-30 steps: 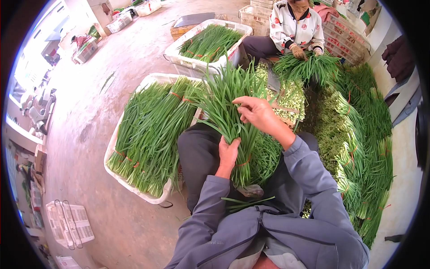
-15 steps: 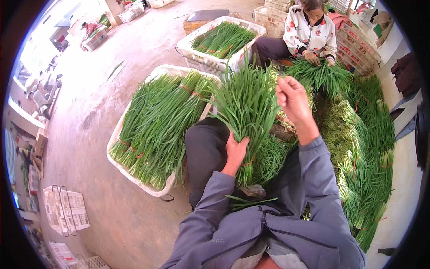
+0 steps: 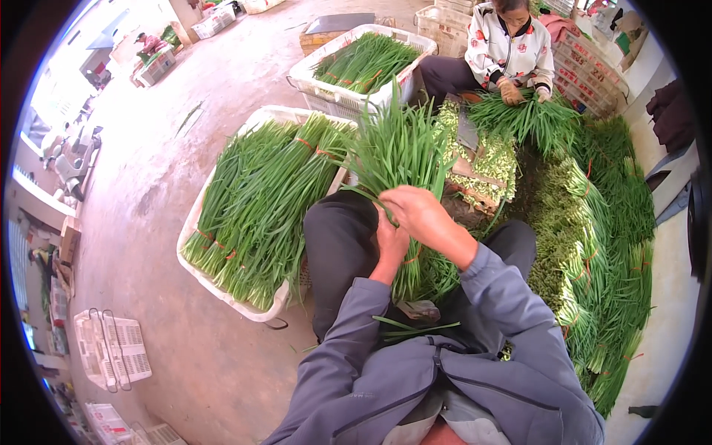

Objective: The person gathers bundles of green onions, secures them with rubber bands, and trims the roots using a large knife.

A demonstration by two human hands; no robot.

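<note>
My left hand [image 3: 391,248] is wrapped round a bunch of garlic chives [image 3: 400,152], held upright between my knees with its leaves fanning upward. An orange band shows low on the stems. My right hand [image 3: 426,216] lies across the front of the bunch just above the left one, its fingers curled closed at the leaves. A long blade sticks out to the left of its fingertips; the exact grip is partly hidden. Loose leaves [image 3: 415,331] rest on my lap beside a piece of clear plastic [image 3: 419,310].
A white crate [image 3: 194,222] of banded chives stands left of my knee, another crate [image 3: 300,78] beyond it. Heaps of chives [image 3: 615,222] line the right wall. A co-worker [image 3: 512,48] handles chives [image 3: 523,119] ahead. Trimmed pale stem bits [image 3: 500,163] lie between us.
My right hand has come down and left from its raised position onto the bunch. The left hand keeps its hold. The trimmed bits and boards beyond are now uncovered.
</note>
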